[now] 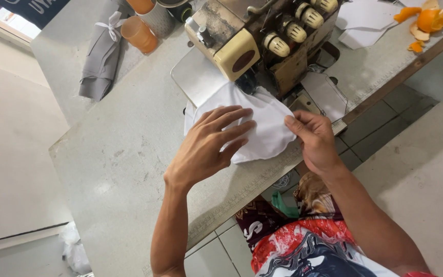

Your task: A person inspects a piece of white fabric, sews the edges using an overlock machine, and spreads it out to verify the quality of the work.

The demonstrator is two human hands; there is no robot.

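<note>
Rolled grey cloth and an orange cup sit at 11 o'clock; left hand lies fingers spread, flat on the white fabric piece under the overlock machine; right hand pinches its edge at 3 o'clock; orange peels at 1 o'clock.

Smooth matt white cloth piece; worn, grimy cream enamelled metal sewing machine; scuffed matt grey laminate worktop; translucent orange plastic cup.

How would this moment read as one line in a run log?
left hand: flat on white fabric | right hand: pinching fabric edge | sewing machine: fabric at needle | table
</note>
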